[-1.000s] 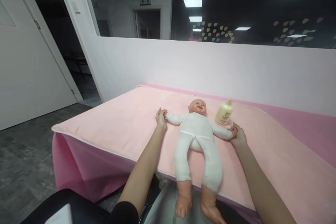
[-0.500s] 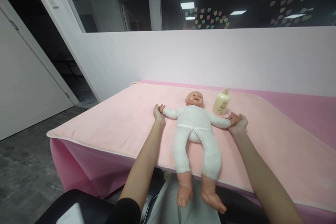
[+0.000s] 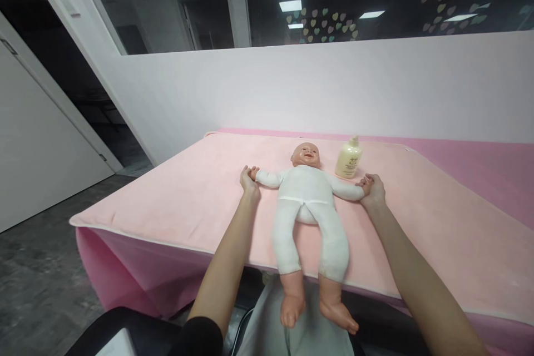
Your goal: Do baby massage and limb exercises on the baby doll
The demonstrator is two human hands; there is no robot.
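Observation:
A baby doll [image 3: 306, 189] in a white suit lies on its back on the pink blanket [image 3: 175, 194], its head toward the wall and its bare feet hanging past the table's near edge. Both its arms are stretched out sideways. My left hand [image 3: 249, 181] is closed around the doll's hand at the left. At the right, my right hand [image 3: 375, 190] holds the doll's other hand, with my fingers wrapped over it. A pale yellow pump bottle [image 3: 349, 159] stands upright beside the doll's head, just behind its outstretched arm.
A white wall [image 3: 292, 92] with a dark window above rises behind the table. Under the blanket a darker pink cloth [image 3: 125, 267] hangs at the front left. A black seat [image 3: 129, 325] with a white object on it is at the lower left.
My right hand has closed over the doll's hand, where its fingers were more open before, and has shifted slightly inward. The camera view has shifted a little.

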